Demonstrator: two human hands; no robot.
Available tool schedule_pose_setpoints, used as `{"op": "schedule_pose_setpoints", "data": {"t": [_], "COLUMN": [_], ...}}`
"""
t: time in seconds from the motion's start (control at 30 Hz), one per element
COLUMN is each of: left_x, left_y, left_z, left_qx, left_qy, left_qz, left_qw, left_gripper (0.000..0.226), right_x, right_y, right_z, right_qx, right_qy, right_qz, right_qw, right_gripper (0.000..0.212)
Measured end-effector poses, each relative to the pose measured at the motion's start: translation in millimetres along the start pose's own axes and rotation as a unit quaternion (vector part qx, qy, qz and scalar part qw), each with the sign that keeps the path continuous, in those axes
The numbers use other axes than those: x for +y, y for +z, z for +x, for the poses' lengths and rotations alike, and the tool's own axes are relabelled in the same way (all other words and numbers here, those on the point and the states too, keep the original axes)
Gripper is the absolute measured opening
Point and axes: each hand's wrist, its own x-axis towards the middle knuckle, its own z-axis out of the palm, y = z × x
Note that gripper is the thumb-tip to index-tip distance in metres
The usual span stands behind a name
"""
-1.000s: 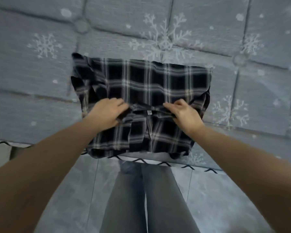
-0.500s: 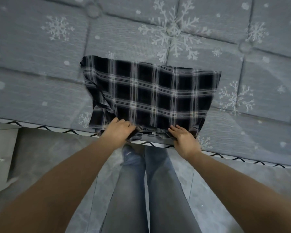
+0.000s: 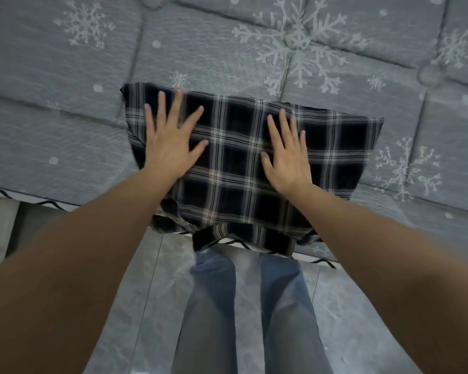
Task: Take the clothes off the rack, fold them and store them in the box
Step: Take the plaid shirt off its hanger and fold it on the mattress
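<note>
I saw the folded black-and-white plaid shirt lying at the near edge of the grey quilted mattress with snowflake print. My left hand and right hand pressed flat on it, fingers straight and spread, grasping nothing.

Nothing readable anywhere, honestly: no text, labels, brands or numbers. Just snowflake prints on the grey quilt and plain plaid on the shirt.
</note>
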Motion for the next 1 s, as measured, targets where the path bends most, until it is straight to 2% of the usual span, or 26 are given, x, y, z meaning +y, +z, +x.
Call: {"op": "schedule_pose_setpoints", "data": {"t": [0.17, 0.27, 0.37, 0.47, 0.53, 0.6, 0.7, 0.77, 0.8, 0.87, 0.93, 1.0], "left_x": [-17, -24, -16, 12, 43, 85, 153, 182, 192, 207, 230, 257], "left_y": [39, 51, 55, 43, 36, 33, 43, 59, 68, 75, 68, 57], "left_z": [11, 7, 9, 7, -1, -14, -40, -58, -65, -73, -74, -75], "left_qx": [-0.011, 0.008, 0.020, 0.032, 0.052, 0.049, -0.001, -0.052, -0.069, -0.088, -0.090, -0.066], "left_qy": [-0.152, -0.153, -0.164, -0.183, -0.131, -0.024, 0.166, 0.242, 0.244, 0.179, 0.087, 0.056], "left_qz": [-0.060, -0.026, 0.020, 0.006, 0.003, -0.019, -0.088, -0.082, -0.072, -0.076, -0.122, -0.174], "left_qw": [0.987, 0.988, 0.986, 0.983, 0.990, 0.998, 0.982, 0.966, 0.965, 0.977, 0.985, 0.981], "left_gripper": [0.065, 0.063, 0.066, 0.074, 0.076, 0.076, 0.074, 0.071, 0.070, 0.066, 0.062, 0.062], "right_x": [39, 71, 95, 104, 107, 110, 122, 133, 138, 146, 155, 162], "right_y": [20, 24, 24, 23, 19, 13, 2, -6, -10, -18, -28, -38], "right_z": [23, 12, -5, -17, -20, -20, -21, -18, -15, -9, -3, 4], "right_qx": [-0.011, 0.000, 0.012, 0.011, 0.013, 0.016, 0.009, -0.002, -0.011, -0.023, -0.021, -0.016], "right_qy": [0.020, 0.016, 0.049, 0.062, 0.057, 0.048, 0.030, 0.040, 0.049, 0.063, 0.068, 0.068], "right_qz": [-0.056, -0.107, -0.112, -0.106, -0.094, -0.078, -0.081, -0.083, -0.081, -0.075, -0.063, -0.048], "right_qw": [0.998, 0.994, 0.992, 0.992, 0.994, 0.996, 0.996, 0.996, 0.995, 0.995, 0.995, 0.996], "right_gripper": [0.064, 0.064, 0.065, 0.065, 0.065, 0.063, 0.063, 0.063, 0.063, 0.061, 0.058, 0.056]}}
